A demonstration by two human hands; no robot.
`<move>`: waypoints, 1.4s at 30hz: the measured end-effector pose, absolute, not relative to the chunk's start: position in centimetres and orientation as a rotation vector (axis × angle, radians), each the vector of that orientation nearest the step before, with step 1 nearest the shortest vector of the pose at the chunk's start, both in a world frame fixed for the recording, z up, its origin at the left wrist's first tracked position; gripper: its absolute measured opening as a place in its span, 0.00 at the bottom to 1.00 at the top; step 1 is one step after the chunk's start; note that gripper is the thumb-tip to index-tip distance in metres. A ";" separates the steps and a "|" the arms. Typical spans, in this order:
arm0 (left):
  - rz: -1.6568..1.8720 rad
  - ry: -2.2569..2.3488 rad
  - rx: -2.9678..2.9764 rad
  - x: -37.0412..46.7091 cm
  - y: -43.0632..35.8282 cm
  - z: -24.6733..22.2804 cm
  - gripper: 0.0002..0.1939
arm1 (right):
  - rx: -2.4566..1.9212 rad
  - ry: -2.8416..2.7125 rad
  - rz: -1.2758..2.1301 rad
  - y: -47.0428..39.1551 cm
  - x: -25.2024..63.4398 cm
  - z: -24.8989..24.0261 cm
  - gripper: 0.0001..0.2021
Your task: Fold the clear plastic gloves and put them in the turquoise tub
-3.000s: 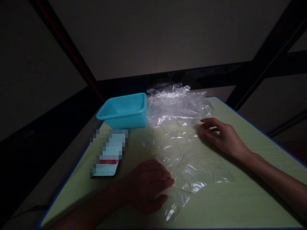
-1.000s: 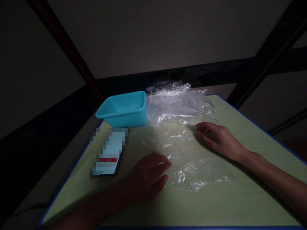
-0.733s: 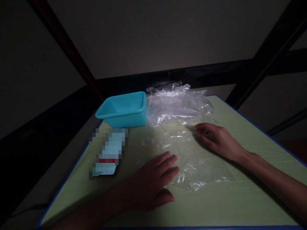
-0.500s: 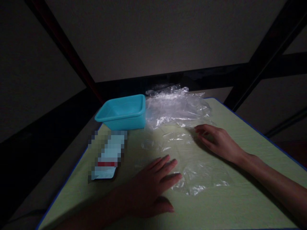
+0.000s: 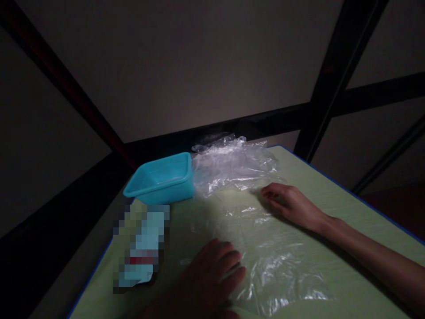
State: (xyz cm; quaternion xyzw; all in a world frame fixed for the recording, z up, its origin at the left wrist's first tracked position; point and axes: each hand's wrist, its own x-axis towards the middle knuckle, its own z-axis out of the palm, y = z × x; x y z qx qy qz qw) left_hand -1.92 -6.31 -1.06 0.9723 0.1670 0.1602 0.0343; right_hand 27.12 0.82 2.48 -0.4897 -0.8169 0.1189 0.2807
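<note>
A clear plastic bag (image 5: pixel 285 270) lies spread on the table, wrinkled and see-through. On its left side rests my left hand (image 5: pixel 217 270), palm down with the fingers stretched and slightly apart; the thumb is partly cut off by the frame's lower edge. My right hand (image 5: pixel 292 204) lies by the bag's upper right part, fingers loosely bent and a gap showing between thumb and fingers. Nothing can be seen in its grasp. Behind both hands sits a crumpled pile of clear plastic bags (image 5: pixel 232 166).
A turquoise plastic tub (image 5: pixel 169 192) stands at the back left, touching or close beside the pile. In front of it lies a flat, pixelated object (image 5: pixel 146 243) that looks like a phone. The pale green table (image 5: pixel 335 190) has a blue edge; a wall rises behind it.
The view has tilted up and turned slightly right, so the table things sit lower in the picture. The bag's near part looks more spread out and wrinkled. Both hands stay over the same area.
</note>
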 end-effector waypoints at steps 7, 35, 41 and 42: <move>0.562 1.224 2.705 -0.7 -4.0 1.6 0.16 | -1.303 -2.215 0.479 0.2 26.7 3.1 0.05; 1.118 1.328 1.896 3.7 2.9 0.2 0.06 | -1.290 -2.026 0.878 1.1 26.8 1.8 0.05; 1.147 1.101 1.573 3.8 3.3 0.6 0.03 | -1.260 -2.009 0.936 1.1 26.8 1.9 0.06; 1.147 1.062 1.526 3.8 3.2 0.8 0.04 | -1.256 -2.007 0.946 1.2 26.8 1.8 0.06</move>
